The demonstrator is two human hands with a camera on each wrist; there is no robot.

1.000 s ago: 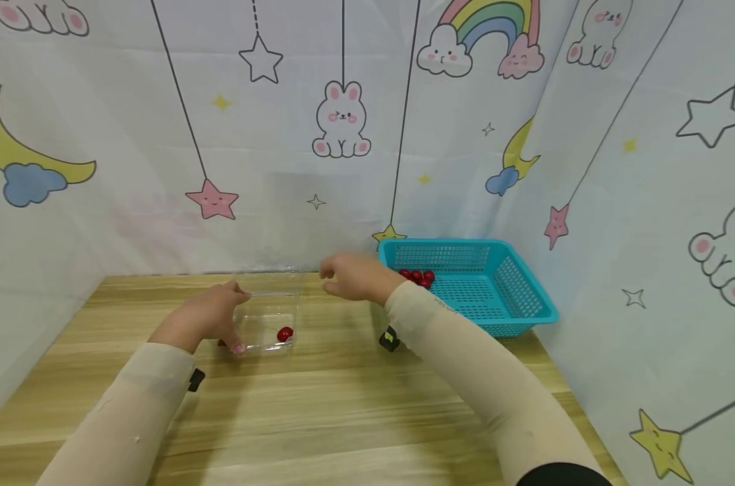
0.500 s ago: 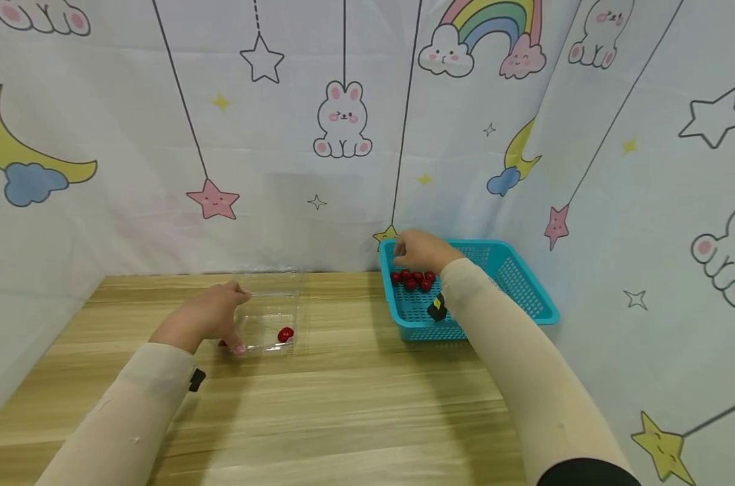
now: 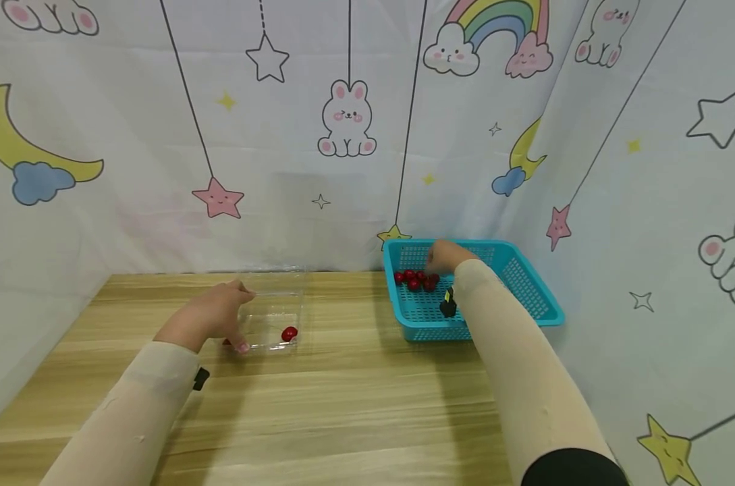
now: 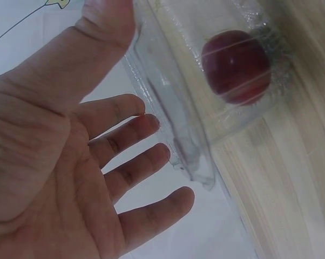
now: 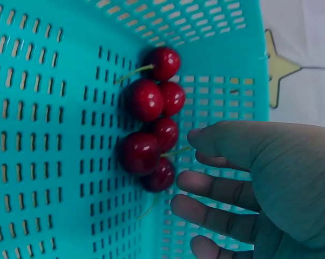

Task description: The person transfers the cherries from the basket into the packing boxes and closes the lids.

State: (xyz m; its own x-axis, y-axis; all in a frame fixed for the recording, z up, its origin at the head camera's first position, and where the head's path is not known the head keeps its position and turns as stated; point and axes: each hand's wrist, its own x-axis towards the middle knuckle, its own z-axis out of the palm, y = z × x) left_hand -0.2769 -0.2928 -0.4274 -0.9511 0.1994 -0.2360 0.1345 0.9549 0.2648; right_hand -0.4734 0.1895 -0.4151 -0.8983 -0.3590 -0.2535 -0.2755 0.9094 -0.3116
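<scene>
While the left hand (image 3: 209, 314) stays loosely spread against a clear plastic box (image 4: 170, 91) holding one round red cherry (image 3: 289, 334), the right hand (image 3: 449, 256) has moved rightward in the turquoise mesh basket (image 3: 437, 333), fingers parted, gripping nothing, by glossy dark-red cherries (image 5: 141, 153) rowed left to right, one green stem (image 5: 176, 152) pointing thumbward.

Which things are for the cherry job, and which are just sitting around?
Seem part of the job:
left hand
clear box
cherry in the box
right hand
blue basket
cherries in the basket

Just around:
wooden table
bunny-and-star cloth
</scene>
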